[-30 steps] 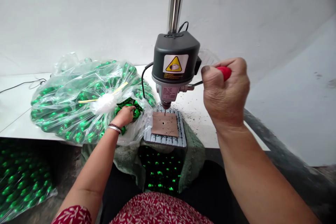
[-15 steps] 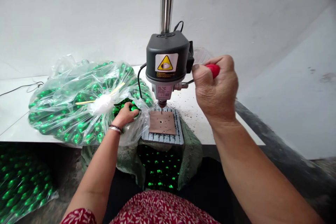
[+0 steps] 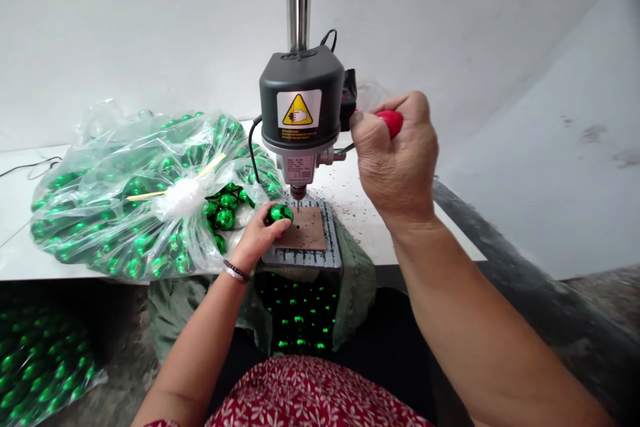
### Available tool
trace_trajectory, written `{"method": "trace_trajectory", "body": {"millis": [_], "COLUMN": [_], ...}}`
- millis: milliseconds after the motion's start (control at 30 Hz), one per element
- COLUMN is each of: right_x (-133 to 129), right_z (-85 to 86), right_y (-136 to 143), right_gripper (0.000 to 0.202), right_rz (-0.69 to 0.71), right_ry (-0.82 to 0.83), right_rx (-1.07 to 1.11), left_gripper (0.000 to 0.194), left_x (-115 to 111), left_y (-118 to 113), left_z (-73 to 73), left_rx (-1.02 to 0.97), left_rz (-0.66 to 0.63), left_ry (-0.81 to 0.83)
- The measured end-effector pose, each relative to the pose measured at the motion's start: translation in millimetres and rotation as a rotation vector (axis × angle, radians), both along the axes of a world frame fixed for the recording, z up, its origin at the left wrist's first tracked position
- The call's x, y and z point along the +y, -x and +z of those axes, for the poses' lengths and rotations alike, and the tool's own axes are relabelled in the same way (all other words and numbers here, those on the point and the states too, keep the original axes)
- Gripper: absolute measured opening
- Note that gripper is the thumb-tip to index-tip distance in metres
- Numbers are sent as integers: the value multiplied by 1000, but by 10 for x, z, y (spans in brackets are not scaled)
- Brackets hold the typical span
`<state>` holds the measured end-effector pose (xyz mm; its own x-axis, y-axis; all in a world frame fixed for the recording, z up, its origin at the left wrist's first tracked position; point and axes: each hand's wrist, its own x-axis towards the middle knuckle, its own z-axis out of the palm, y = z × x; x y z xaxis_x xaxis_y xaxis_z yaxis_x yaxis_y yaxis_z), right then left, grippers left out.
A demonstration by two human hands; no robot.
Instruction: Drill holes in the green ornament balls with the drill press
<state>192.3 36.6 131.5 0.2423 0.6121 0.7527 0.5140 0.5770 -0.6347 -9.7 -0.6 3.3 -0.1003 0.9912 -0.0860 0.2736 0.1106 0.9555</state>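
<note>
A shiny green ball (image 3: 281, 215) is held between the thumb and fingers of my left hand (image 3: 263, 232), over the left edge of a brown board (image 3: 311, 230) with a small hole. The board lies on the grey slotted base (image 3: 305, 258) of a drill press (image 3: 301, 100), below its thin bit. My right hand (image 3: 397, 153) is wrapped round the red knob (image 3: 391, 123) of the press lever. Left of the base, a torn clear plastic bag (image 3: 110, 193) full of green balls shows several of them through its opening.
Dark shavings lie on the base and the white table (image 3: 370, 240). A green cloth (image 3: 357, 280) hangs below the base, around more green balls (image 3: 300, 313). Another bag of green balls (image 3: 40, 353) sits at the lower left. A black cable loops beside the press.
My left hand has come out of the bag opening and moved right to the board, with a green ball in its fingers. My right hand stays on the red knob. The view has shifted slightly.
</note>
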Motion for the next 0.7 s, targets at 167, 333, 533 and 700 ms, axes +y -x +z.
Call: {"method": "trace_trajectory", "body": {"millis": [167,333,533,700], "right_x": [12,-29,-34,-8], "right_z": [-3,37,25,-13], "right_y": [-8,28,26,4], "right_gripper": [27,25,27,30], "right_rz": [45,10,-17,-36], "right_ry": [-50,-74,-56,-80], "right_rx": [29,47,-6,-49], "left_gripper": [60,56,50,50], "left_x": [163,101,95,58], "left_y": [41,-14,-95,-53], "left_z": [-141,-293,-307,-284], "left_rx": [251,261,391,336], "left_rz": [101,0,-95,-106], "left_ry": [-106,-160,-203,-166]}}
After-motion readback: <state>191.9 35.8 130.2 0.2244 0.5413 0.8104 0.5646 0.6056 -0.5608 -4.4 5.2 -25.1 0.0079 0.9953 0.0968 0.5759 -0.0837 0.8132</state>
